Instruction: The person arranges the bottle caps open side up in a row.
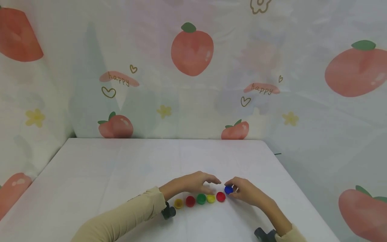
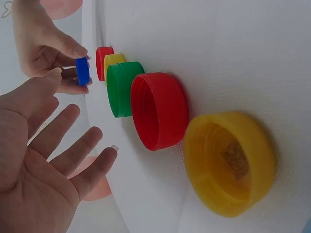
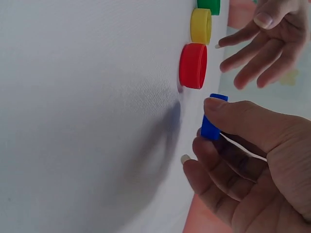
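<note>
Between thumb and fingers my right hand pinches a blue bottle cap, held above the table at the right end of a row of caps. From left to right the row has an amber-yellow cap, a red cap, a green cap, a yellow cap and another red cap. They rest with their hollow sides up. My left hand hovers over the row, fingers spread and holding nothing, its fingertips apart from the blue cap.
The caps stand on a white-covered table. Behind it and along both sides hangs a pale curtain printed with fruit and flowers. A dark wrist camera sits under the left wrist, close to the amber-yellow cap; another camera is at the right wrist.
</note>
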### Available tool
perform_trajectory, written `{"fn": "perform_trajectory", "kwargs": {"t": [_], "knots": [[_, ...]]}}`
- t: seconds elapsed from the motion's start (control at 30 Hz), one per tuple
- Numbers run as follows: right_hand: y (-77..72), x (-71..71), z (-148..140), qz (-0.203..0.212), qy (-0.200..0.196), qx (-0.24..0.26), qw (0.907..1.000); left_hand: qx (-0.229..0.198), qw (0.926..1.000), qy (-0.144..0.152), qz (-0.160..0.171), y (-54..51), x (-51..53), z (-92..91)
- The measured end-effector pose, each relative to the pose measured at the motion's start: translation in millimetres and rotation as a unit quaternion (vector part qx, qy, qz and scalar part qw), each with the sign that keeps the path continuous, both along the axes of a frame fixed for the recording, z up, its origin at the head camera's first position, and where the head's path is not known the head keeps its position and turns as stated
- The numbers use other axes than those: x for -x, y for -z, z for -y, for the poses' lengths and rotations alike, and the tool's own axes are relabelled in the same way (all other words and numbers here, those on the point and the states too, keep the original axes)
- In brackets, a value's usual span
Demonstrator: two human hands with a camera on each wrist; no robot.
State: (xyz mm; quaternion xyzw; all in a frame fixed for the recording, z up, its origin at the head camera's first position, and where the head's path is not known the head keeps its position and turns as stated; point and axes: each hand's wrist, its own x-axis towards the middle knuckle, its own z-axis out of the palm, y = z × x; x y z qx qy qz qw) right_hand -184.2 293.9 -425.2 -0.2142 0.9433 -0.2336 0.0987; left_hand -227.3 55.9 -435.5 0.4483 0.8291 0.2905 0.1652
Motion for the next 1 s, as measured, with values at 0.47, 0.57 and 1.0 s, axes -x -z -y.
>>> {"fn": "perform_trajectory", "kwargs": {"t": [0.47,0.57,1.0], "knots": [[7.3,-2.1,-2,0.04,0.015,-0.025,0.9988,0.006,0.9998,-0.016,-0.005,1.9,3.3,7.8],[7.0,-1.2,-1,0.044,0.026,-0.035,0.9981,0.015,0.9993,-0.035,0.001,0.1,2.8,9.0],[7.6,9.9,-19,-0.003,0.058,-0.026,0.998,0.067,0.9763,-0.199,-0.053,-5.3,16.3,58.4]]}}
